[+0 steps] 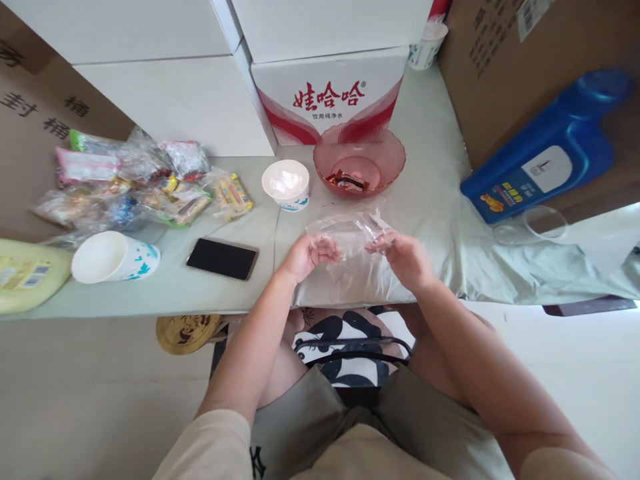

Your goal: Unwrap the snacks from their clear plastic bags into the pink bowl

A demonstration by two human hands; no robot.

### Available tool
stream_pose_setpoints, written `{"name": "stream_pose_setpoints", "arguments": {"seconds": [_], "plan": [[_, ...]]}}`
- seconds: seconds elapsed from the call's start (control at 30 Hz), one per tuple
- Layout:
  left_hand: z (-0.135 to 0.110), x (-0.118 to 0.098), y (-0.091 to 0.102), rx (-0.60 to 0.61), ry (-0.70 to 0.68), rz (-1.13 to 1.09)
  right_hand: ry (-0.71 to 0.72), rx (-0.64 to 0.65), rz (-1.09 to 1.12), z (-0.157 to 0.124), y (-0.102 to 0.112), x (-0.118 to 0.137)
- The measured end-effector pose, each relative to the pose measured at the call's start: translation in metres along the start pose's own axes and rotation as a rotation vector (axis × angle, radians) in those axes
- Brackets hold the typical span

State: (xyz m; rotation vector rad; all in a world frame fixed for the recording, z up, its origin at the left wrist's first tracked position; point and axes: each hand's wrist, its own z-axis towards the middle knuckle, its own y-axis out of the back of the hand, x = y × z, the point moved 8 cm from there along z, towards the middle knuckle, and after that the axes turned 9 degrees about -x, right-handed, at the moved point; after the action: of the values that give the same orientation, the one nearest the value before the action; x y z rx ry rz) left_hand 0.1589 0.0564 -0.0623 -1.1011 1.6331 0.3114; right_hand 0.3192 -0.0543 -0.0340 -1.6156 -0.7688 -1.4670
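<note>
Both my hands hold a clear plastic bag [350, 233] just above the table's front edge. My left hand [309, 255] pinches its left side with curled fingers. My right hand [404, 257] grips its right side, fingers closed on the film. Behind the bag stands a pink glass bowl [385, 150] with a few wrapped sweets [346, 181] in its bottom. A white paper cup [287, 183] sits upright to the bowl's left.
A heap of bagged snacks [140, 183] lies at the left, with a tipped paper cup [113, 257], a black phone [222, 258] and a yellow bottle [27, 275]. A blue jug [550, 150] lies at the right. White boxes [330, 87] and cardboard line the back.
</note>
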Motion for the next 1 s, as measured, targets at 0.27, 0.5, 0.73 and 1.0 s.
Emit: {"name": "stream_pose_setpoints", "arguments": {"seconds": [0.27, 0.5, 0.73, 1.0], "plan": [[-0.002, -0.011, 0.002, -0.154, -0.310, 0.303, -0.024, -0.100, -0.382, 0.001, 0.005, -0.009], [-0.005, -0.010, -0.002, -0.138, -0.222, 0.073, 0.036, -0.228, -0.058, 0.003, 0.009, -0.004], [-0.009, -0.015, -0.003, -0.110, -0.125, -0.134, -0.146, 0.073, -0.139, -0.001, -0.015, -0.014], [-0.003, 0.016, -0.001, -0.049, 0.155, 0.183, -0.276, -0.065, -0.158, 0.001, -0.013, -0.021]]}}
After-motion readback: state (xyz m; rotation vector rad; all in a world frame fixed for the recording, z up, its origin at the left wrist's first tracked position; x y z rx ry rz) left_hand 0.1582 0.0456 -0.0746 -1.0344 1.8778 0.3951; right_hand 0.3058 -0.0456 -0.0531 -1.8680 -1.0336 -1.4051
